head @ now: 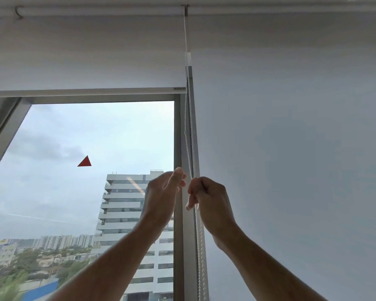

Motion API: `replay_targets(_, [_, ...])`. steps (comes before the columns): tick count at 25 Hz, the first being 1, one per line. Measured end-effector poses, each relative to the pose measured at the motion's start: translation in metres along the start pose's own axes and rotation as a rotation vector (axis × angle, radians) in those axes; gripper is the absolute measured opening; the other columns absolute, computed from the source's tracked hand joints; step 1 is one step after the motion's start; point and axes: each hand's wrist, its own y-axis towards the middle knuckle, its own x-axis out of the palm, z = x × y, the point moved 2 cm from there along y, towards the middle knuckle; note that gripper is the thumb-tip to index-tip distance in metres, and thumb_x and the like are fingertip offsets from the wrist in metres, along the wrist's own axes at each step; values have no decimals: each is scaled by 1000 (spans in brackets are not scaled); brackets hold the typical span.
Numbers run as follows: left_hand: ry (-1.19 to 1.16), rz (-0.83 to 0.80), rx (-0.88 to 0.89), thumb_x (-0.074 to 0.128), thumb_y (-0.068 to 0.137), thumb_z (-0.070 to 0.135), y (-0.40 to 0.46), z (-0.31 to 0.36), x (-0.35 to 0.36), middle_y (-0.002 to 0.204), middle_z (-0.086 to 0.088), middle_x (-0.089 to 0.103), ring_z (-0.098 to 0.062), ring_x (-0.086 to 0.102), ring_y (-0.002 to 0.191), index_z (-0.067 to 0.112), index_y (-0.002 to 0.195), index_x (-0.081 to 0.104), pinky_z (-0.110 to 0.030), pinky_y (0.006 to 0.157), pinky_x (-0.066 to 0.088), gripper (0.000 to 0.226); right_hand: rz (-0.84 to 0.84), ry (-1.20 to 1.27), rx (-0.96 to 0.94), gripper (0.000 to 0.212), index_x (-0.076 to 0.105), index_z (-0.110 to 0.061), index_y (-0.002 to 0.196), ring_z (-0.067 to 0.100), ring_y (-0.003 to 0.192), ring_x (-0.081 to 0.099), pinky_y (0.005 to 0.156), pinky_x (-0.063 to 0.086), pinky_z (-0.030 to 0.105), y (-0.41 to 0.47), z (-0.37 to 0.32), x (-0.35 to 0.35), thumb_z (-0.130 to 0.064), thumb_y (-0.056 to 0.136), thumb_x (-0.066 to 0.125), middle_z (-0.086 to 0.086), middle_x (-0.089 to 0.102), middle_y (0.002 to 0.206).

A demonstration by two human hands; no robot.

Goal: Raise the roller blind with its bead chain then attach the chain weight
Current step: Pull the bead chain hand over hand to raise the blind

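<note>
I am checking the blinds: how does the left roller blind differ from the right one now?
The left blind is raised, its bottom bar high, so the window shows. The right blind hangs down past the frame's bottom edge. The bead chain hangs between them. Both are plain white.

a large window [80, 148] takes up the left and middle of the view, with a grey metal frame [177, 148] running up its right side and across its top. stuck on the glass is a small red triangle [85, 162] (flat, pointing up). outside, a pale multi-storey building [126, 213] with banded balconies stands close, its top cutting into an overcast sky [74, 127] with grey cloud. far off to the left lies a row of smaller tower blocks [63, 241] above green treetops [13, 276], and a blue roof [41, 291] shows near the bottom edge. to the right, a second blind [291, 148] hangs fully down, plain and pale grey.
</note>
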Motion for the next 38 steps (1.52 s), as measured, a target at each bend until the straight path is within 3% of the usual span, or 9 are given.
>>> replay_targets(3, [13, -52, -25, 47, 87, 60, 20, 19, 8, 81, 5, 74, -5, 65, 75, 24, 79, 71, -28, 67, 44, 44, -44, 19, 20, 45, 61, -20, 63, 9, 62, 65, 79, 51, 25, -17, 6, 5, -18, 104, 44, -4, 66, 55])
replay_targets(9, [-17, -20, -93, 66, 92, 21, 30, 19, 15, 68, 2, 73, 5, 63, 54, 16, 70, 74, -22, 69, 48, 24, -153, 72, 68, 38, 64, -19, 72, 10, 61, 65, 78, 50, 35, -36, 20, 6, -23, 104, 44, 2, 71, 61])
replay_targets(12, [24, -19, -70, 66, 91, 20, 24, 17, 15, 71, 0, 74, -2, 66, 59, 15, 72, 74, -16, 65, 47, 21, -226, 162, 127, 52, 70, -21, 71, 7, 64, 70, 73, 43, 25, -33, 21, -2, -40, 104, 36, 1, 76, 66])
replay_targets(16, [92, -59, -11, 66, 91, 25, 9, 16, 21, 63, 6, 73, -4, 69, 58, 20, 74, 76, -11, 56, 50, 20, -93, 229, 193, 66, 72, -20, 78, 7, 64, 74, 73, 45, 29, -8, 19, -15, -62, 90, 23, -3, 77, 67])
replay_targets(22, [147, 16, 85, 69, 89, 28, -30, 3, 25, 58, 15, 71, -1, 68, 61, 31, 67, 72, -23, 67, 52, 22, -25, -17, 104, 47, 64, -31, 83, 3, 65, 71, 74, 49, 25, 38, -2, -21, -54, 101, 27, -10, 73, 71])
replay_targets(26, [120, 0, 92, 68, 88, 25, -53, -11, 26, 63, 21, 70, -1, 66, 62, 32, 65, 70, -18, 64, 45, 25, -69, -22, 113, 42, 65, -22, 85, 2, 59, 70, 71, 48, 25, 56, -13, -17, -43, 105, 35, -3, 73, 70])
replay_targets(29, [117, 11, 125, 69, 88, 25, -60, -19, 25, 66, 18, 70, -5, 65, 67, 34, 67, 70, -13, 63, 43, 23, -47, 6, 122, 42, 63, -17, 71, 1, 51, 63, 85, 51, 36, 51, -9, -14, -21, 106, 40, -2, 65, 58])
replay_targets(34, [125, -113, 124, 63, 84, 48, -65, -31, 25, 69, 21, 71, -8, 64, 71, 37, 65, 72, -23, 65, 43, 23, -8, -52, 53, 40, 60, -13, 70, 5, 46, 56, 65, 56, 30, 35, 0, -11, -13, 104, 39, 0, 57, 53])
replay_targets(38, [-76, 24, -11, 50, 88, 56, -47, -35, 17, 72, 17, 75, 1, 68, 74, 28, 70, 75, -30, 70, 42, 42, 4, -75, -20, 40, 58, -15, 69, 4, 48, 56, 58, 53, 22, 25, 3, -10, -18, 105, 40, -2, 56, 55])
